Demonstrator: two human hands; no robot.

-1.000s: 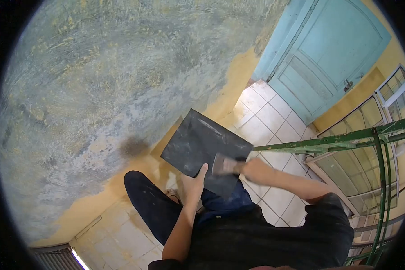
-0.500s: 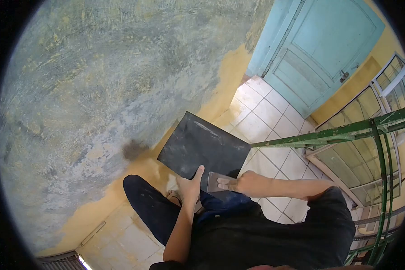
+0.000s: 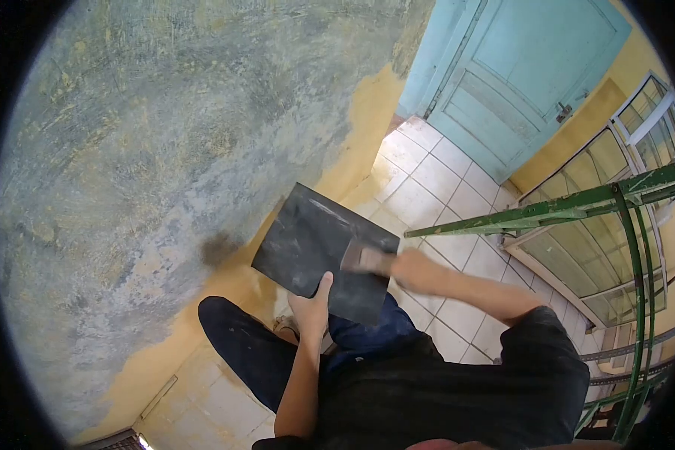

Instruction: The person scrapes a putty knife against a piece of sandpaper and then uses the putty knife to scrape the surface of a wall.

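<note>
Dark sheet [image 3: 307,236] pinched in L hand [image 3: 310,311], scraper [image 3: 369,261] gripped in R hand [image 3: 420,271] over it
Sheet tilted in front of lap, pale streaks & scuffs on face; L hand pinches its near edge, thumb on top, fingers mostly hidden underneath; R hand wrapped round scraper handle, a bit blurred, just off sheet's R edge w/ blade over sheet's R half, can't tell if blade touches; patchy grey & yellow wall [image 3: 165,135] beyond sheet & to its L, dark smudge [image 3: 219,249] on it nr sheet's L corner; bent L knee [image 3: 236,319] L of sheet & nearer the body; green rail [image 3: 532,219] runs off R from nr sheet's R corner; tiled floor [image 3: 442,191] R of sheet, blue door [image 3: 517,82] well beyond
</note>
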